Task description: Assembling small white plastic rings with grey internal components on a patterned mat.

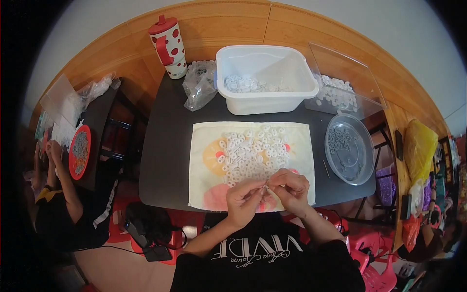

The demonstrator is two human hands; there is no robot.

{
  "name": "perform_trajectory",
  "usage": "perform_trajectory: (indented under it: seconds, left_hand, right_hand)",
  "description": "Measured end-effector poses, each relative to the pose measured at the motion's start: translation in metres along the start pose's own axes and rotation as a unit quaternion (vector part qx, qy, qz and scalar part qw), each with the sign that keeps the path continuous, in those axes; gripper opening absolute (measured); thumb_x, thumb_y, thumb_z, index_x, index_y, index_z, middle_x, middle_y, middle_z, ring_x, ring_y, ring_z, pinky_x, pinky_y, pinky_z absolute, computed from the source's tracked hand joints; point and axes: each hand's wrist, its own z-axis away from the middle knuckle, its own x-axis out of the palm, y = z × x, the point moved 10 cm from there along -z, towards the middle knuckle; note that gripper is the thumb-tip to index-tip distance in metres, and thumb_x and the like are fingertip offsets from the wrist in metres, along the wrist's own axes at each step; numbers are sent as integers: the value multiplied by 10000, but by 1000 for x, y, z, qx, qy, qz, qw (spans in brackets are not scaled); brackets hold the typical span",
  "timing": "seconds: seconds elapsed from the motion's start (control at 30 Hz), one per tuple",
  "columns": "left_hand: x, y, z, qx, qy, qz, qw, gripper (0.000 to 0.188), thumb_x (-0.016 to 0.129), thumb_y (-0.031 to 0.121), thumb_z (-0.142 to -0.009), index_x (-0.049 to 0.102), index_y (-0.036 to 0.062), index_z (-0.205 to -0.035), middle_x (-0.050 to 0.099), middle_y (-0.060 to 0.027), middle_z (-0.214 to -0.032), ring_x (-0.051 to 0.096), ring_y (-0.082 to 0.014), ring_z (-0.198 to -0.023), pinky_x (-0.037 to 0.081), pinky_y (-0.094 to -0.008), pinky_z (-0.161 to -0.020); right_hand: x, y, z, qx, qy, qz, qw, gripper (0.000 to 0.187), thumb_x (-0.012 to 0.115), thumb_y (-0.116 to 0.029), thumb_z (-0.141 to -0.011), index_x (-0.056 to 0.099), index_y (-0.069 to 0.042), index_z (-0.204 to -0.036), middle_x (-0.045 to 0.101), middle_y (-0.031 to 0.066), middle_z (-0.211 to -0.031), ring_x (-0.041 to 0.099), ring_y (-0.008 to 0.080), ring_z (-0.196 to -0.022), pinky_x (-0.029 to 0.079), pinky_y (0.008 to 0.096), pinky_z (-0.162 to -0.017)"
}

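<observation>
My left hand (245, 202) and my right hand (291, 191) meet at the near side of a cream towel with a coloured print (202, 141). Both are closed in a pinch, fingertips touching. Between them shows a bit of a small white plastic piece, apparently in my left fingers; what my right fingers grip is too small and covered to make out. Just beyond my fingertips spreads a loose pile of small white oval plastic pieces with holes (243, 155).
Behind the towel stands a white tub (267, 104) with white pieces inside. At right are a clear box of white parts (335, 92), a round clear tray of small grey parts (348, 160) and a thin stick (326, 168). A dotted tumbler (170, 51) and plastic bag (199, 90) stand far left. Co-workers sit on both sides.
</observation>
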Motion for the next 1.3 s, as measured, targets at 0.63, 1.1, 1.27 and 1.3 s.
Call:
perform_trajectory:
  seconds: [0.63,1.1,1.27,1.3]
  left_hand:
    - [4,-9,1,-37,-18,36,998,358,612,-137,-920,632,-37,-1263,678,-56,-971,656,-98,-880,535,-234,-767]
    - [5,-5,-1,-35,-23,8,999,374,606,-138,-918,634,-24,-1273,663,-40,-990,645,-86,-882,523,-218,-770]
    - [4,-9,1,-41,-18,29,999,354,604,-136,-918,639,-29,-1253,667,-49,-1001,653,-92,-895,533,-226,-774]
    - [3,-9,1,-39,-13,21,999,345,603,-137,-919,640,-31,-1245,667,-54,-1008,658,-98,-896,537,-229,-769]
  right_hand:
    - [5,-6,-24,60,-111,18,992,200,626,123,-894,694,31,-1058,678,121,-961,646,186,-895,489,284,-765]
    - [3,19,-10,162,-75,-61,982,245,652,105,-904,675,5,-1127,661,56,-991,614,117,-901,495,266,-805]
    - [9,-6,-18,52,-109,60,991,292,670,116,-865,670,-7,-1130,673,83,-936,632,169,-845,479,274,-726]
    - [9,-5,-18,52,-109,60,991,292,670,116,-865,670,-7,-1130,673,83,-936,632,169,-845,479,274,-726]
